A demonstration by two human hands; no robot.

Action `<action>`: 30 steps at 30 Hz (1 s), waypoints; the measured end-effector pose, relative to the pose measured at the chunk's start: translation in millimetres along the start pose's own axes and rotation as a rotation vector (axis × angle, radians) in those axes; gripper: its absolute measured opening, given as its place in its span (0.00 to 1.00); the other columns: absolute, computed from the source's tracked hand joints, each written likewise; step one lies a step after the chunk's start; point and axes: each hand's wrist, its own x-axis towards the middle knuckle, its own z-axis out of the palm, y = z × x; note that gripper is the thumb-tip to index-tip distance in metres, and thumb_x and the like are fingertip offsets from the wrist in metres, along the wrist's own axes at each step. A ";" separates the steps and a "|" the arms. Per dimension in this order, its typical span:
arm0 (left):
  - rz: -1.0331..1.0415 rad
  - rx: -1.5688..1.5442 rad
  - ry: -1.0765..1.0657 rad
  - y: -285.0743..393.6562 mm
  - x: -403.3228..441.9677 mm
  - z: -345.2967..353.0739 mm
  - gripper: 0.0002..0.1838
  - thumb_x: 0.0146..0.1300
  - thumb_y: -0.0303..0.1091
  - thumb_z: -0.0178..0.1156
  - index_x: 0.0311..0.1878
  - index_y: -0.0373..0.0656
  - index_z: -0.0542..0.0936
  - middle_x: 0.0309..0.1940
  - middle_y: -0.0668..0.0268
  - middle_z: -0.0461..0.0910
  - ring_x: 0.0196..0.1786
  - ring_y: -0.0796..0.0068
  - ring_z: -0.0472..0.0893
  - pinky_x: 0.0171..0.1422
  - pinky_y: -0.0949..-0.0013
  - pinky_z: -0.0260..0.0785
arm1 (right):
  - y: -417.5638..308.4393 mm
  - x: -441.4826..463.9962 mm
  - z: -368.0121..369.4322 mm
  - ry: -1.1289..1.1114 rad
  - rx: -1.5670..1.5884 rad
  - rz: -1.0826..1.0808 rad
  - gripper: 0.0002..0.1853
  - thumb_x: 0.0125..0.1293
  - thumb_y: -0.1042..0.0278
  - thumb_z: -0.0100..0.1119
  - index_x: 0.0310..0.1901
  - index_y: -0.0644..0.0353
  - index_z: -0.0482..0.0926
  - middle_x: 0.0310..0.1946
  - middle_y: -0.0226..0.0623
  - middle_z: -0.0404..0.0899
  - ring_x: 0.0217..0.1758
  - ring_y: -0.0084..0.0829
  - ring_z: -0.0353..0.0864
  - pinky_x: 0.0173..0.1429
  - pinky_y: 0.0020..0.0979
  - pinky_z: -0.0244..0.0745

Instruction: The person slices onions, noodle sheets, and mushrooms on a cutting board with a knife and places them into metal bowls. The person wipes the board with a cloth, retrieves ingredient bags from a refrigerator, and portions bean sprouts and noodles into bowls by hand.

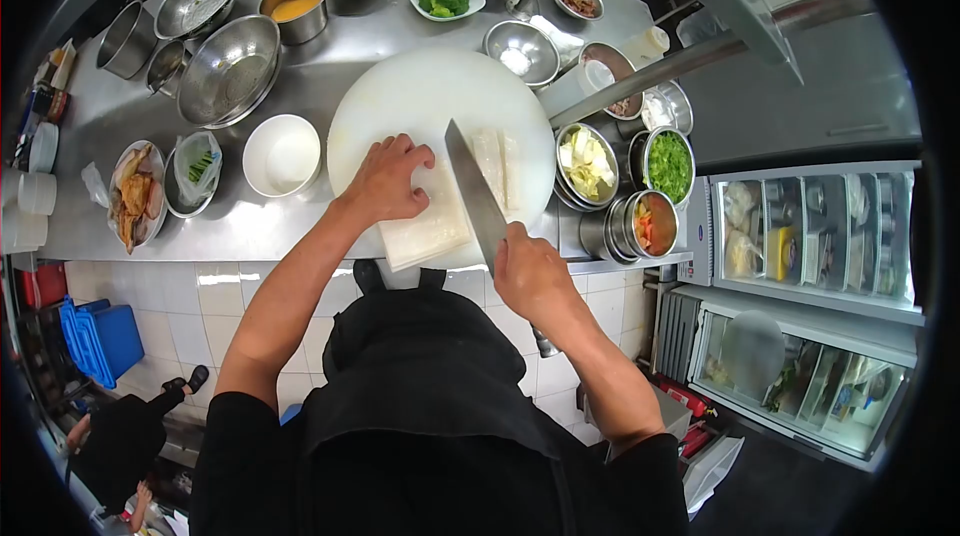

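A round white cutting board point(385, 86) lies on the steel counter. On it is a stack of pale flat sheets point(425, 236), and my left hand point(390, 179) rests on the stack's upper part with its fingers bent and the thumb apart. My right hand point(530, 271) is wrapped round the handle of a large knife point(474, 181). The blade points up and away from me, along the right edge of the stack. Just right of the blade lie narrow cut strips point(495, 166) of the same pale material.
A white bowl point(282, 156) stands left of the board. Bowls of cut vegetables, such as the greens point(669, 166), stand on the right. Steel pans point(228, 71) sit at the back left. A metal rail point(680, 61) crosses the upper right. Another person point(120, 446) is at the lower left.
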 end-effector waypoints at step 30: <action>0.119 -0.075 0.049 -14.7 -10.1 -13.5 0.15 0.39 0.28 0.62 0.35 0.46 0.78 0.35 0.63 0.72 0.43 0.61 0.72 0.48 0.61 0.63 | -44.6 6.9 7.3 -0.139 -0.083 0.043 0.10 0.61 0.73 0.50 0.39 0.73 0.68 0.27 0.61 0.79 0.35 0.62 0.80 0.43 0.52 0.76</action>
